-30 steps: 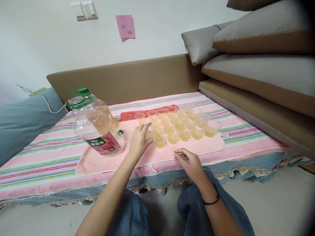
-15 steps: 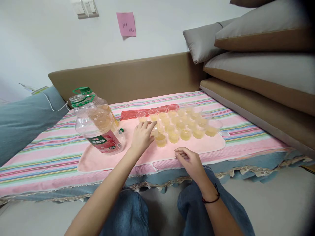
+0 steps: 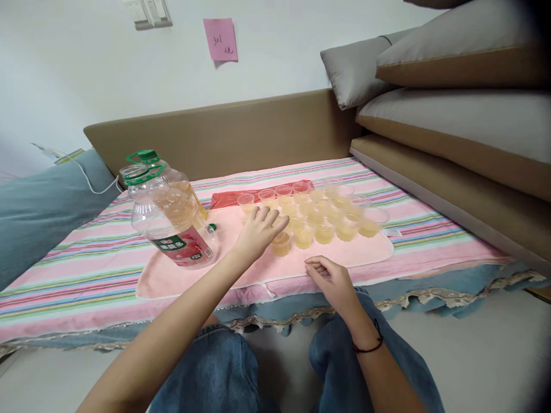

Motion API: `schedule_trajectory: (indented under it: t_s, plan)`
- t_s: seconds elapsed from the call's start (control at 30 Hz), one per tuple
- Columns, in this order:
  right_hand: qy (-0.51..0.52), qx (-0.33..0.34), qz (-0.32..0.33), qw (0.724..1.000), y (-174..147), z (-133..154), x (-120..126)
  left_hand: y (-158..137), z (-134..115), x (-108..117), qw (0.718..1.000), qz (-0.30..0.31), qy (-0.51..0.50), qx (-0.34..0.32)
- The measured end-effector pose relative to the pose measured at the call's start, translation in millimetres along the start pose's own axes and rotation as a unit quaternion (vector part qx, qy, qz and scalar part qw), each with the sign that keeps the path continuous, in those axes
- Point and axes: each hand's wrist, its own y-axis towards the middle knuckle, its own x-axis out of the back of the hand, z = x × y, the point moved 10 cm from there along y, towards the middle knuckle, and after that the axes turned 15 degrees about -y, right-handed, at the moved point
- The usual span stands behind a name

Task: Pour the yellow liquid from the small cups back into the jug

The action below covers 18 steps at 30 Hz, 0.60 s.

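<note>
My left hand (image 3: 260, 232) hovers over the left end of several rows of small clear plastic cups, its fingers stretched out and apart with nothing seen in them. Just right of its thumb side is a front cup (image 3: 281, 245) of pale yellow liquid; part of the cups behind is hidden by the hand. More filled cups (image 3: 324, 232) run to the right, close together. My right hand (image 3: 331, 280) stays near the front edge, in front of the cups, its fingers curled together and holding nothing visible.
Two large plastic bottles with green handles stand at left; the nearer bottle (image 3: 172, 229) bears a pink-and-green label. A green cap (image 3: 211, 228) lies beside it. A red plastic wrapper (image 3: 224, 199) lies behind the cups on the pink mat (image 3: 167, 287). Stacked cushions (image 3: 456, 120) rise at right.
My left hand has shifted slightly right and its fingers have spread, covering more of the cups behind the front one. My right hand has hardly moved.
</note>
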Motion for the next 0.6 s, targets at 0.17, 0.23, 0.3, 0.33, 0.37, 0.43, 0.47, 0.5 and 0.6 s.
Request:
schedule_trajectory:
  t_s: [0.17, 0.23, 0.3, 0.33, 0.37, 0.43, 0.47, 0.5, 0.6]
  plan:
    - [0.002, -0.003, 0.0, 1.0, 0, -1, 1, 4, -13, -5, 0.997, 0.039, -0.021, -0.055]
    - [0.004, -0.004, -0.001, 1.0, 0, -1, 1, 5, -10, -5, 0.997, 0.032, -0.036, -0.052]
    - [0.005, -0.004, -0.002, 1.0, 0, -1, 1, 4, 1, -3, 0.998, 0.008, -0.06, -0.014]
    - [0.006, -0.005, -0.002, 1.0, 1, -1, 1, 2, 10, -2, 0.997, -0.008, -0.081, 0.019]
    - [0.007, -0.005, -0.003, 1.0, 1, -2, 1, 0, 20, 0, 0.992, -0.026, -0.106, 0.056]
    - [0.01, -0.007, -0.003, 1.0, 1, -2, 2, -8, 40, 1, 0.975, -0.064, -0.17, 0.13]
    - [0.011, -0.007, -0.003, 1.0, 1, -3, 2, -13, 49, 1, 0.962, -0.084, -0.205, 0.157]
    - [0.012, -0.008, -0.003, 1.0, 1, -3, 2, -18, 55, 2, 0.948, -0.108, -0.24, 0.177]
    - [0.017, -0.01, -0.004, 1.0, 1, -4, 3, -36, 70, 4, 0.896, -0.18, -0.343, 0.217]
